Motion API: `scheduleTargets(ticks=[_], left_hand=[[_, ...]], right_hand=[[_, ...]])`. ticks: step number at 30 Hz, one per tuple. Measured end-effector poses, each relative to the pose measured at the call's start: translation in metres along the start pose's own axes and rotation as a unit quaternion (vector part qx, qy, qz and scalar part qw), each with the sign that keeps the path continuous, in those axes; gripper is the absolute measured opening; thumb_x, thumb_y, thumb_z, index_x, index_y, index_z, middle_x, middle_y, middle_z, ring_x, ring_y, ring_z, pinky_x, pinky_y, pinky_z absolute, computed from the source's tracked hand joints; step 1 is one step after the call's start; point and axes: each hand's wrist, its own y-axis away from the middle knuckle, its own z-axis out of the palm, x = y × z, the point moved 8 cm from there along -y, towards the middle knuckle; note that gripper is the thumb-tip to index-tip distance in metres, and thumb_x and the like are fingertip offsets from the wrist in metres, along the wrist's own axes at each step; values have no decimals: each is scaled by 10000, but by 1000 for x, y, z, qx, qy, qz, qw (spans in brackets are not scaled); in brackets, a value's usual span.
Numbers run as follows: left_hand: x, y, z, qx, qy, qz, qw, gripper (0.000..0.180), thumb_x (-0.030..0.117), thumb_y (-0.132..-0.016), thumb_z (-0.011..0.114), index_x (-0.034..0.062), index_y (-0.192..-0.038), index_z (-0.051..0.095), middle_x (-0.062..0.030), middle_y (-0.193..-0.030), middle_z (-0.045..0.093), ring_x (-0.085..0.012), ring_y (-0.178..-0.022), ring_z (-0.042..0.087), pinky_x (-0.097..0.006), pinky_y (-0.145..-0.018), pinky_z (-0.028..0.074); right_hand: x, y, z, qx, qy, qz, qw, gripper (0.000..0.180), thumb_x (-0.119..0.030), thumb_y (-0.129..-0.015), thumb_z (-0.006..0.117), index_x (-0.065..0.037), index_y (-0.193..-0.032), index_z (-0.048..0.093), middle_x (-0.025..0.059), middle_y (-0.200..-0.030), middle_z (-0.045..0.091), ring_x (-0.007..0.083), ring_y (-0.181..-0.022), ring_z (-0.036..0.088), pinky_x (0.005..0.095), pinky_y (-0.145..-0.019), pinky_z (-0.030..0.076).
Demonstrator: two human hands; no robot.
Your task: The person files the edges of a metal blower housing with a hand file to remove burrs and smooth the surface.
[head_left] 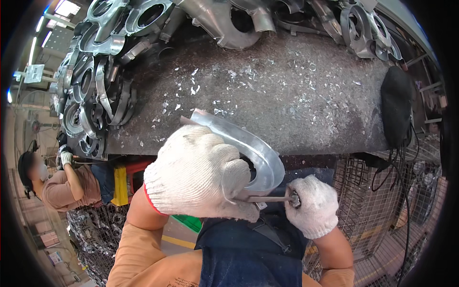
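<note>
My left hand (198,172), in a white knit glove with a red cuff, is closed round a silver cast-metal housing (260,153). The part has a curved, channelled rim and is held tilted over the near edge of the workbench. In my gloved right hand (313,205) is a slim metal file (272,199), gripped at its right end in a fist. Its far end lies against the lower edge of the housing, beside my left fingers. The glove hides the exact contact and much of the part.
Metal flakes litter the dark workbench (287,91). Several similar castings (91,91) are piled at its left, with more castings (229,24) along the back. A black pouch-like object (397,105) hangs at the right, above cables. Wire cages (368,201) flank me; a co-worker (71,184) is at far left.
</note>
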Motion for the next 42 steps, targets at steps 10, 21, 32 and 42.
scheduleTargets(ticks=[10, 21, 32, 42], left_hand=[[3, 14, 3, 70, -22, -33, 997, 526, 649, -642, 941, 161, -723, 762, -23, -726, 683, -290, -698, 702, -428, -700, 536], [0, 17, 0, 124, 7, -31, 992, 507, 625, -639, 947, 168, -690, 732, -21, -677, 638, -280, -647, 674, -415, -640, 513], [-16, 41, 5, 188, 51, -68, 979, 433, 374, -398, 930, 161, -671, 671, -40, -691, 579, -328, -661, 614, -431, -689, 489], [3, 55, 19, 186, -38, -50, 981, 412, 375, -398, 920, 212, -702, 695, 12, -711, 597, -273, -646, 612, -426, -635, 451]], right_hand=[[-13, 2, -1, 40, -48, 28, 998, 224, -102, -767, 856, -118, -939, 714, 102, -798, 684, 319, -671, 722, 427, -603, 598], [-23, 0, -11, 14, -50, 54, 997, 221, -116, -781, 859, -114, -949, 716, 92, -834, 718, 308, -714, 741, 399, -638, 623], [-13, -5, 34, -62, -235, 82, 967, 103, -130, -877, 819, -99, -929, 735, 131, -919, 761, 389, -791, 762, 459, -689, 628], [-21, 14, 58, -414, -449, -15, 792, 198, -197, -882, 878, -72, -981, 759, 56, -860, 755, 180, -780, 736, 342, -734, 585]])
